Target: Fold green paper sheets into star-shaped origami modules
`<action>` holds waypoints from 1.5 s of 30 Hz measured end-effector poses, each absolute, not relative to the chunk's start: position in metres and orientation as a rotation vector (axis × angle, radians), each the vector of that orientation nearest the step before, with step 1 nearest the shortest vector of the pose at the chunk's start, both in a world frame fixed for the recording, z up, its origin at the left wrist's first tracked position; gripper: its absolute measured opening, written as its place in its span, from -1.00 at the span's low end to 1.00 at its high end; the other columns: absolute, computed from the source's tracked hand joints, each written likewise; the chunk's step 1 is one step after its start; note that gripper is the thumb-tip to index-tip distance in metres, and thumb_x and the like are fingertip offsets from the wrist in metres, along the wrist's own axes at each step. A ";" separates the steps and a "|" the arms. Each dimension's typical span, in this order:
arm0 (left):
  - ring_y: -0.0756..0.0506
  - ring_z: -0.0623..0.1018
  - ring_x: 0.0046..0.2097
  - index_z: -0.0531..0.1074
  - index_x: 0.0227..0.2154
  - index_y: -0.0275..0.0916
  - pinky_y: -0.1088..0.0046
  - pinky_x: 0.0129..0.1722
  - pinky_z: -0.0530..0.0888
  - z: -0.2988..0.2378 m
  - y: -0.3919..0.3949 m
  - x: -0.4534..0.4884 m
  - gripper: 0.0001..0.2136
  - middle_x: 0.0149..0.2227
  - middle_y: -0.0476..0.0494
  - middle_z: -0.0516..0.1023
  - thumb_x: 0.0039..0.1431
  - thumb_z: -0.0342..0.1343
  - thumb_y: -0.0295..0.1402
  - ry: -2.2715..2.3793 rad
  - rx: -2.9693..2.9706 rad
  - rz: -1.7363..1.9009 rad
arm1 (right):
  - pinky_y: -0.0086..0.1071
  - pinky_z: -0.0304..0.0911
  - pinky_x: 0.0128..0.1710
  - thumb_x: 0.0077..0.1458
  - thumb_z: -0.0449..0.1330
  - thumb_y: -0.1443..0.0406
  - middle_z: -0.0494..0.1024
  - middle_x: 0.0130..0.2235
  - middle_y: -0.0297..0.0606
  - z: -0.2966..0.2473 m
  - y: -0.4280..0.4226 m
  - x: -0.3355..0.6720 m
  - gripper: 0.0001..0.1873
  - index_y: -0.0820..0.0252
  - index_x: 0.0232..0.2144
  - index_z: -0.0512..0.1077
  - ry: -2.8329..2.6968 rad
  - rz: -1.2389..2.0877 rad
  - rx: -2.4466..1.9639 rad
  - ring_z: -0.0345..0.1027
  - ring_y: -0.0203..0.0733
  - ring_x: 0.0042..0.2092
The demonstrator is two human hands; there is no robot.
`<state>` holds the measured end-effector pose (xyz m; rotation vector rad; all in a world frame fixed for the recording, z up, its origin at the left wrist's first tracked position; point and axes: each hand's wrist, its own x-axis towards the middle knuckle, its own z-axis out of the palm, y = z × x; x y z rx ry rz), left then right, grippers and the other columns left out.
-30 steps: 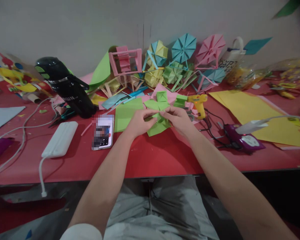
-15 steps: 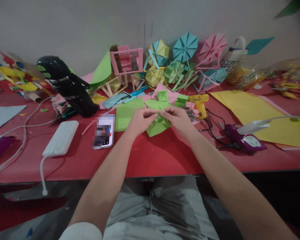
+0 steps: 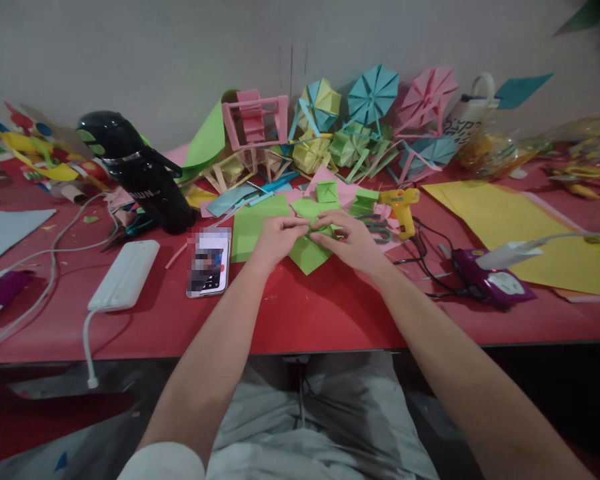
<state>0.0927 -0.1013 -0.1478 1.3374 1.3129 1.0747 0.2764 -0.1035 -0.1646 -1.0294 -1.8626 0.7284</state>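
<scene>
Between my hands is a green sheet of folded paper (image 3: 307, 259), its pointed corner toward me. My left hand (image 3: 280, 239) pinches its left side, thumb and fingers together. From the right, my right hand (image 3: 347, 240) grips the same paper, fingertips close to the left ones; the fold between them is partly hidden. A flat green sheet (image 3: 250, 227) lies beside my left hand. Just beyond the hands are a small folded green paper piece (image 3: 327, 192) and pink paper (image 3: 313, 180). Grey-handled scissors (image 3: 380, 230) lie right of my right hand.
A yellow glue gun (image 3: 404, 217) and purple power strip (image 3: 493, 280) with cords lie right, near yellow paper sheets (image 3: 545, 233). Left are a phone (image 3: 215, 263), a white power bank (image 3: 125, 277) and a black bottle (image 3: 140, 180). Several paper wheel models (image 3: 373, 93) stand behind.
The green paper has turned and shifted slightly left, its near corner now more pointed. My right hand has moved left, its fingers bending further over the paper.
</scene>
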 end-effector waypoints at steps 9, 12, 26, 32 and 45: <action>-0.16 0.60 -0.08 0.69 -0.39 -0.19 0.27 0.03 0.49 -0.151 -0.099 0.092 -0.90 -0.27 -0.09 0.70 0.02 0.28 -0.37 1.238 1.311 1.068 | -0.21 0.30 -0.17 0.16 0.29 0.09 0.63 -0.07 -0.16 -0.166 -0.102 0.276 -0.80 0.04 -0.28 0.59 -1.856 0.683 -0.998 0.46 -0.02 0.00; -0.15 0.62 -0.11 0.68 -0.32 -0.23 0.27 -0.03 0.51 -0.152 -0.101 0.091 -0.82 -0.24 -0.13 0.71 0.01 0.34 -0.28 1.206 1.390 1.052 | -0.20 0.30 -0.18 0.14 0.30 0.05 0.62 -0.07 -0.17 -0.165 -0.101 0.277 -0.77 0.03 -0.30 0.59 -1.851 0.678 -1.011 0.46 -0.02 -0.01; -0.14 0.65 -0.10 0.67 -0.28 -0.27 0.27 0.01 0.53 -0.143 -0.106 0.093 -0.88 -0.17 -0.22 0.72 0.17 0.23 -0.46 1.235 1.532 0.988 | -0.32 0.11 -0.40 0.04 0.34 -0.06 0.42 -0.47 -0.33 -0.165 -0.100 0.277 -0.59 0.13 -0.50 0.42 -1.786 0.686 -1.133 0.20 -0.25 -0.41; -0.16 0.64 -0.11 0.67 -0.32 -0.25 0.26 -0.01 0.54 -0.142 -0.108 0.092 -0.90 -0.22 -0.19 0.72 0.15 0.26 -0.43 1.227 1.560 0.989 | -0.32 0.01 -0.43 0.06 0.32 -0.03 0.37 -0.53 -0.37 -0.161 -0.101 0.278 -0.59 0.15 -0.53 0.40 -1.789 0.744 -1.121 0.11 -0.30 -0.47; -0.13 0.63 -0.13 0.67 -0.31 -0.29 0.31 -0.03 0.50 -0.143 -0.106 0.093 -0.87 -0.20 -0.21 0.71 0.15 0.23 -0.43 1.215 1.521 0.996 | -0.35 0.03 -0.45 -0.02 0.37 -0.04 0.55 -0.40 -0.28 -0.160 -0.102 0.275 -0.61 0.18 -0.40 0.57 -1.777 0.803 -1.098 0.18 -0.30 -0.43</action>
